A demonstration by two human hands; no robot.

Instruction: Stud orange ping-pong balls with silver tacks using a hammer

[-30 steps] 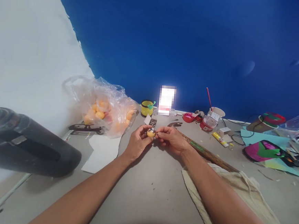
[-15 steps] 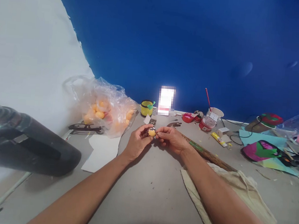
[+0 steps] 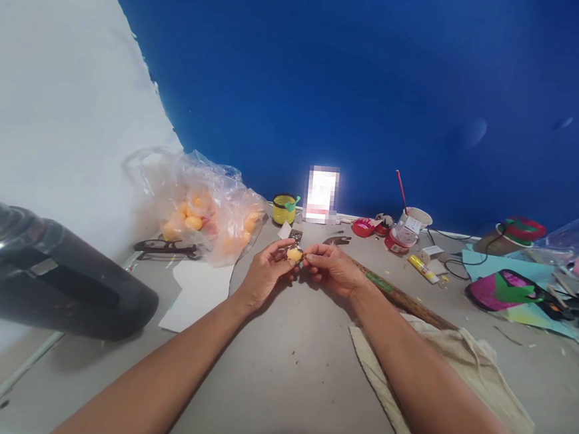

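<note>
Above the middle of the table, my left hand (image 3: 264, 272) is closed around a small yellow ball-like piece (image 3: 294, 253) with a dark, shiny upper edge. My right hand (image 3: 334, 269) meets it from the right, thumb and forefinger pinched together at the piece's side. Whether a tiny part sits in that pinch is too small to tell. Just beyond the fingers lies a small open box (image 3: 295, 237) of little metal bits. A claw hammer (image 3: 408, 301) with a wooden handle rests behind and beside my right forearm.
On the left are a plastic bag (image 3: 198, 203) of orange balls, eyeglasses (image 3: 167, 247), white paper (image 3: 198, 293) and a large dark bottle (image 3: 63, 286). A yellow cup (image 3: 284, 210) stands behind. To the right lie a cloth (image 3: 478, 372), a glue stick (image 3: 423, 270) and a paint tub (image 3: 402, 240).
The yellow piece has turned slightly between my fingers, its shiny dark edge now showing less. Both hands stay almost in place.
</note>
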